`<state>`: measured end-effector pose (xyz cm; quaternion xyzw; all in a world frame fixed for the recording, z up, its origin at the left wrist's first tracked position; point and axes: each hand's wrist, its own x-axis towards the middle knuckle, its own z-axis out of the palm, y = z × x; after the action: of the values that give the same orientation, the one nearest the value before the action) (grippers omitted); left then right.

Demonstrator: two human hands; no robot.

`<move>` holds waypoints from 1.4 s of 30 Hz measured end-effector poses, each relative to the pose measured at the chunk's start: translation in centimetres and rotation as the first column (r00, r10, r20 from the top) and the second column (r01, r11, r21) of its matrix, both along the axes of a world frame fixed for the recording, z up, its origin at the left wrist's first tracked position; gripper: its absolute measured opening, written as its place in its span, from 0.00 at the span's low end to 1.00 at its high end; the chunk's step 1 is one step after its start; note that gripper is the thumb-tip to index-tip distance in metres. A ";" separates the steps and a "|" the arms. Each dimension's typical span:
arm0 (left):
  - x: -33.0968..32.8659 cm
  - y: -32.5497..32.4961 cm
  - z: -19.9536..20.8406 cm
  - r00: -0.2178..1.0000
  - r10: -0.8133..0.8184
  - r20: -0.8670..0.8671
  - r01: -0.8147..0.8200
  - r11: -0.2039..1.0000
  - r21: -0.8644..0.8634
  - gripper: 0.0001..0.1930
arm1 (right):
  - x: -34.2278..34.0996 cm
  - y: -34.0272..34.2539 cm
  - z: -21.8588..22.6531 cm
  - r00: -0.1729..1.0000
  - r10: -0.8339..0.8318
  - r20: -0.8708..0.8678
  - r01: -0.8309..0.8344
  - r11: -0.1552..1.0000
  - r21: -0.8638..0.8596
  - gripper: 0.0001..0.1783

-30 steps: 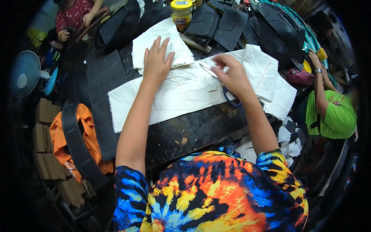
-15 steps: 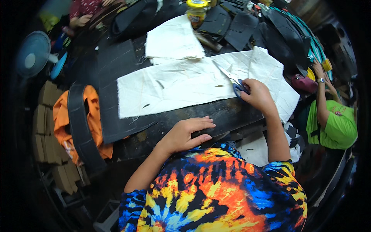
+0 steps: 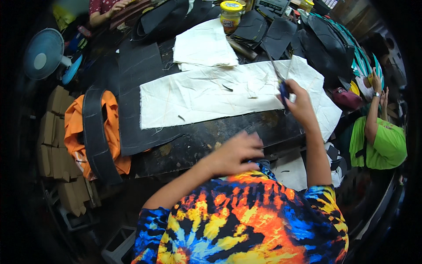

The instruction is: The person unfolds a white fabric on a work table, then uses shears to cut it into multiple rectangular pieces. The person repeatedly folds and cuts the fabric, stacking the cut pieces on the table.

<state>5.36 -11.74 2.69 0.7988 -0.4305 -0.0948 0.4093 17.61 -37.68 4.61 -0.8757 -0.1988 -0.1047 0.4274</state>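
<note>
My right hand is closed on a pair of scissors with dark blue handles, held over the right part of a long white cloth. The blades slant up and away from me. Blurred by motion, my left hand hovers at the near table edge, fingers apart and nothing visible in it. The cloth is creased, with frayed edges, and two small dark scraps lie on it. Beyond it sits a stack of smaller white cloth pieces. A black sheet lies partly under its left end.
A yellow-lidded jar and black cut pieces crowd the far side. At left are an orange cloth with a black band, cardboard boxes and a fan. A person in green stands at right, another at far left.
The scissors have turned more upright in my right hand and shifted slightly right. My left hand has lifted and moved right along the near edge. The whole view has shifted a little.
</note>
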 end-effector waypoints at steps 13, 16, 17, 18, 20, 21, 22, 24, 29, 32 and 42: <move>2.6 14.6 2.2 0.266 0.885 -0.381 -0.923 0.120 -0.365 0.17 | -3.4 7.5 -1.3 0.894 0.438 -0.090 -0.439 0.898 0.010 0.18; 3.4 14.7 2.1 0.294 0.920 -0.258 -0.867 0.144 -0.477 0.17 | -2.3 7.6 -0.6 0.981 0.190 0.049 -0.170 0.946 -0.276 0.19; 3.6 14.3 1.9 0.309 0.926 -0.219 -0.850 0.165 -0.500 0.17 | -1.6 7.5 -0.6 0.979 0.200 0.040 -0.179 0.937 -0.300 0.19; 3.7 13.8 1.7 0.353 0.921 -0.164 -0.824 0.223 -0.520 0.17 | -1.0 7.3 -0.7 0.981 0.189 0.031 -0.169 0.931 -0.324 0.19; 3.5 12.8 1.1 0.309 0.949 0.056 -0.854 0.303 -0.423 0.17 | -0.6 5.9 -1.1 0.976 0.219 -0.007 -0.214 0.949 -0.230 0.20; 3.1 12.5 0.7 0.312 0.936 0.160 -0.857 0.350 -0.377 0.17 | -0.6 4.6 -1.3 0.994 0.110 0.012 -0.108 0.985 -0.137 0.19; 2.6 12.4 0.5 0.300 0.916 0.266 -0.871 0.376 -0.315 0.18 | -0.5 2.7 -1.5 0.999 0.014 0.038 -0.013 0.999 -0.035 0.18; 1.7 12.3 -0.1 0.326 0.921 0.213 -0.898 0.372 -0.234 0.18 | -0.7 -2.2 -1.7 0.941 -0.308 0.143 0.302 0.951 0.064 0.17; 1.0 12.6 -1.2 0.350 0.925 0.146 -0.907 0.374 -0.196 0.18 | -5.4 -15.7 -3.3 0.475 -0.854 0.211 0.880 0.467 -0.091 0.24; 1.3 12.4 -1.4 0.422 0.891 0.164 -0.875 0.448 -0.185 0.17 | -8.6 -19.0 -6.3 0.394 -0.878 0.273 0.905 0.320 -0.278 0.37; 1.4 12.2 -0.2 0.453 0.886 0.097 -0.859 0.463 -0.217 0.18 | -5.1 -17.1 4.5 0.854 -0.507 0.118 0.436 0.821 0.369 0.08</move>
<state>6.72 0.42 2.47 0.8813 -0.0022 0.2373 0.4087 12.50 -54.82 9.06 -0.7974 0.0012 -0.3316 0.5042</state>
